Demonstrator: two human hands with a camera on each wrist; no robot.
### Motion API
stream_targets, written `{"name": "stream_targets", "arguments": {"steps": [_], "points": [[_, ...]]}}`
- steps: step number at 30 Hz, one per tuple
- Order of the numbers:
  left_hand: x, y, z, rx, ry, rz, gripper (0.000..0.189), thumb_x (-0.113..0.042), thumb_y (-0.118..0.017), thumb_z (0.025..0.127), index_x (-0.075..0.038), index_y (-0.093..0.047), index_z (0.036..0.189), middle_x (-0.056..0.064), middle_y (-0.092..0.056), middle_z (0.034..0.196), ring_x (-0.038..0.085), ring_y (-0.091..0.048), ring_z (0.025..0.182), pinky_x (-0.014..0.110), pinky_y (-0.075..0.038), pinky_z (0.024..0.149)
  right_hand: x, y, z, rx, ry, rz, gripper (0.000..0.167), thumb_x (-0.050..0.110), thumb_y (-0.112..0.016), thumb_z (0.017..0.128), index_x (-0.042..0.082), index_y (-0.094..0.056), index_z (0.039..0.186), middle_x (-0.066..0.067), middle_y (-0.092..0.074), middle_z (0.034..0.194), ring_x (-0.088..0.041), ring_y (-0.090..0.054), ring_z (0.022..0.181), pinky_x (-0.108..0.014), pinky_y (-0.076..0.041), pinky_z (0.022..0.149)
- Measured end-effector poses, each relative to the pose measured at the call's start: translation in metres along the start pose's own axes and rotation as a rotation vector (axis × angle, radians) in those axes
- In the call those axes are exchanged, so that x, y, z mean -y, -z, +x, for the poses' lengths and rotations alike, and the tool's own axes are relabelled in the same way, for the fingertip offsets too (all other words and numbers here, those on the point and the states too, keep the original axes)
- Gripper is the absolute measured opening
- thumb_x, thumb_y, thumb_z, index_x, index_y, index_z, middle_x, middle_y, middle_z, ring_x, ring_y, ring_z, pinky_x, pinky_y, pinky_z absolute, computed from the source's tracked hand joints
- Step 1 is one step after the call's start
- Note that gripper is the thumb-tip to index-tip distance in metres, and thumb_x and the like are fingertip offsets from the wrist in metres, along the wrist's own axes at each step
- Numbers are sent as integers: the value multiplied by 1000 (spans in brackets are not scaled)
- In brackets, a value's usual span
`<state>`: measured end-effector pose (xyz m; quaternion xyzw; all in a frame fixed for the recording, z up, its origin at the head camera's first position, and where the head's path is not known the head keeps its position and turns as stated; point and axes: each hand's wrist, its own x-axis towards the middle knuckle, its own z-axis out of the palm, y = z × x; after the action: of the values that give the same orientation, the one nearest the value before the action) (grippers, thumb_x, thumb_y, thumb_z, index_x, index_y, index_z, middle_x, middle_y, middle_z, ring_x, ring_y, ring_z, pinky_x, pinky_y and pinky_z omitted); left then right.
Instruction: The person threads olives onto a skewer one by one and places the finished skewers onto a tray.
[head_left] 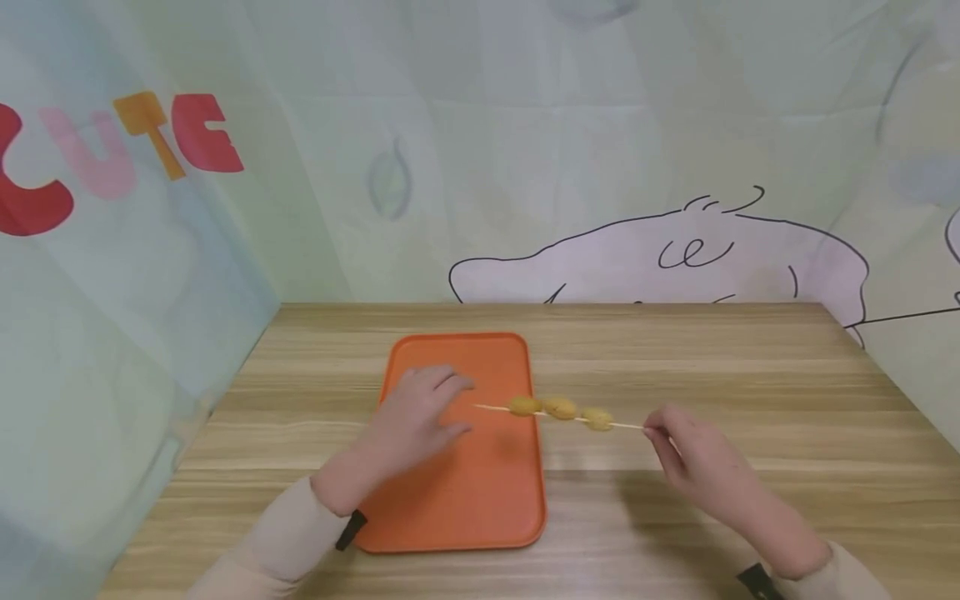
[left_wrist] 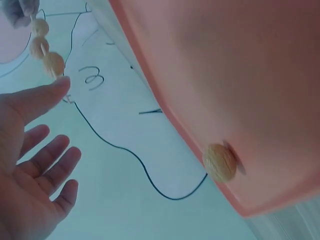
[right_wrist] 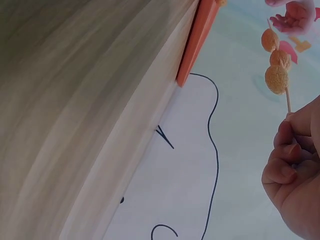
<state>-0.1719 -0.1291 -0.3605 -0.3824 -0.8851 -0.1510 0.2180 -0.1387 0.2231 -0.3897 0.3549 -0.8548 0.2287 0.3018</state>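
My right hand [head_left: 697,467] pinches the bare right end of a thin wooden skewer [head_left: 628,426] between thumb and fingers. Three small golden-yellow balls with a rough surface are threaded on it: a left one [head_left: 524,406], a middle one [head_left: 560,407] and a right one [head_left: 597,418]. Its pointed left end is bare. Near that tip, my left hand [head_left: 412,425] hovers over an orange tray [head_left: 487,521], thumb and fingers spread with nothing between them. In the left wrist view, a loose ball [left_wrist: 220,163] lies on the tray near its corner; the left hand hides it in the head view.
The tray lies on a wood-grain table [head_left: 675,350], left of its middle. A printed cloth backdrop [head_left: 525,167] with cartoon drawings and coloured letters rises behind the table and along its left side.
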Motion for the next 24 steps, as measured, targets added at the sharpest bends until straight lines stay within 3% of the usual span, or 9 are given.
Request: {"name": "stream_targets", "arguments": {"steps": [7, 11, 17, 20, 24], "points": [[21, 9, -7, 17, 8, -78, 50, -13, -89, 65, -2, -64, 107, 7, -62, 100, 26, -58, 95, 43, -43, 78, -8, 4, -6, 2, -16, -4, 45, 38, -30, 103, 4, -56, 89, 2, -59, 75, -3, -52, 64, -16, -43, 55], [32, 11, -11, 58, 34, -104, 48, -10, -87, 67, -2, -64, 108, 8, -62, 102, 27, -58, 97, 43, -42, 80, -10, 6, -9, 6, -30, 0, 44, 38, -32, 103, 4, -56, 89, 2, -59, 75, -2, -51, 65, -15, -41, 56], [46, 9, -17, 136, 124, -95, 43, -8, -85, 69, -2, -66, 107, 9, -64, 104, 27, -59, 98, 43, -40, 82, -12, 7, -10, 3, -25, -4, 46, 39, -30, 102, 3, -56, 89, 2, -60, 76, -1, -52, 65, -14, -41, 56], [54, 6, -19, 150, 138, -89, 40, -6, -84, 70, -1, -66, 106, 10, -64, 104, 29, -60, 97, 44, -40, 81, -12, 7, -11, 3, -25, 4, 47, 39, -29, 102, 3, -56, 89, 1, -60, 76, -1, -51, 64, -13, -41, 56], [66, 1, -20, 177, 159, -116, 37, -2, -80, 71, 1, -66, 105, 12, -64, 105, 33, -60, 100, 54, -41, 87, -13, 6, -12, 9, -27, 10, 46, 39, -30, 102, 3, -56, 89, 1, -60, 75, 1, -49, 64, -12, -39, 55]]}}
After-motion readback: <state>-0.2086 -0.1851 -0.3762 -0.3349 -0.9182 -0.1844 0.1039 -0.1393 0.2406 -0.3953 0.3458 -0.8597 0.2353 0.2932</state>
